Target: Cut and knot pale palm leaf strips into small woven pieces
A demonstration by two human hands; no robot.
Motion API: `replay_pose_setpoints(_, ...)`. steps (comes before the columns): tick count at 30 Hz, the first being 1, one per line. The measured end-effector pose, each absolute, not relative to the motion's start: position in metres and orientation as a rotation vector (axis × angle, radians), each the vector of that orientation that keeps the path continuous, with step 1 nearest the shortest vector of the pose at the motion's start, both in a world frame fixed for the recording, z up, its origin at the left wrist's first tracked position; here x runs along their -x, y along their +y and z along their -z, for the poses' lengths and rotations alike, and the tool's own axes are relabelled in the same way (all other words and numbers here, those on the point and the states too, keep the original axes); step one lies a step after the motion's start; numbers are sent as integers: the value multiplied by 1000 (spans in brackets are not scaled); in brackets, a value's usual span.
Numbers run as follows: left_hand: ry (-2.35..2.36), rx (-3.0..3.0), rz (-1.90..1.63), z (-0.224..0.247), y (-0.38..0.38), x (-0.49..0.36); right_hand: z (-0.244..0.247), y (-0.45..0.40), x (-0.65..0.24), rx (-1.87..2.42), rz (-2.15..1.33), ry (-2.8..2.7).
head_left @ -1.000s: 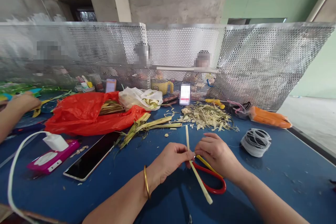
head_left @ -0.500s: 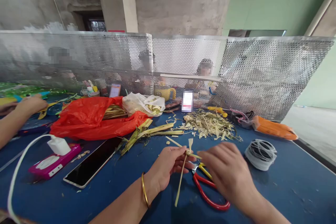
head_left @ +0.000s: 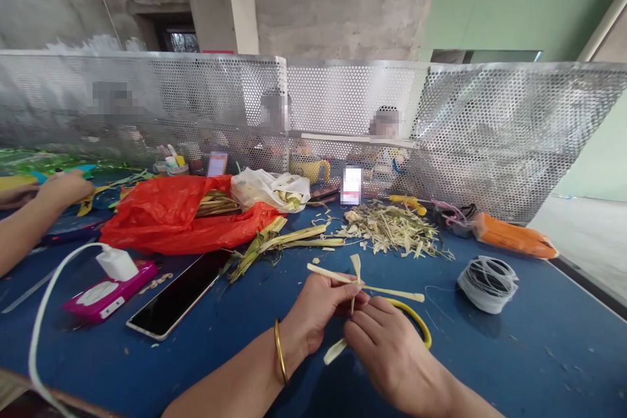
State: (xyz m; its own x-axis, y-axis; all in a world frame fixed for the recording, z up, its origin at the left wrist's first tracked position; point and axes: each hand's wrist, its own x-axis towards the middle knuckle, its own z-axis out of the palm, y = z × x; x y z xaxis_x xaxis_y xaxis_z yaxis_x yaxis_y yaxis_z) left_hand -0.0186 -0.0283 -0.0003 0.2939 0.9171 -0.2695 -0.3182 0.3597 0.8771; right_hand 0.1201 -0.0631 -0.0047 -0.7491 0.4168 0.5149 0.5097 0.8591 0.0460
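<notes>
Pale, flat plant strips (head_left: 394, 293) cross in a knot with ends pointing several ways. My left hand (head_left: 313, 304), with a gold bangle at the wrist, pinches them at the crossing. Closed around the strip that hangs downward is my right hand (head_left: 392, 346); the flared end of this strip shows below its fingers. Both hands are close together above the blue table. Under my right hand lies a tool with a yellow handle loop (head_left: 420, 323); its other parts are hidden by the hand.
Plant scraps (head_left: 392, 230) are heaped ahead, with thicker stalks (head_left: 294, 238) and a red plastic bag (head_left: 161, 215) leftward. A wire coil (head_left: 487, 284) sits right. A phone (head_left: 176, 300), a pink power strip (head_left: 110, 290) and another person's hand (head_left: 68, 189) are left. Perforated metal panels (head_left: 343, 98) close the back.
My right hand has moved left and down, from the right-hand strip to the hanging one. It now covers the tool's red handle. My left hand keeps its pinch at the crossing.
</notes>
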Motion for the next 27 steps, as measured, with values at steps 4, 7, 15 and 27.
replay_pose_setpoints(4, 955, -790, -1004, -1, -32, 15, 7, -66, -114, 645, 160, -2491)
replay_pose_setpoints(7, 957, -806, -994, -1, -31, 16, 4, -67, -115, 640, 179, -2522)
replay_pose_setpoints(15, 949, -811, -1020, -10, -24, 28, -14, -51, -139, 1035, 553, -2240)
replay_pose_setpoints(27, 1164, -1040, -1075, -4, -26, 21, -2, -58, -128, 983, 388, -2368)
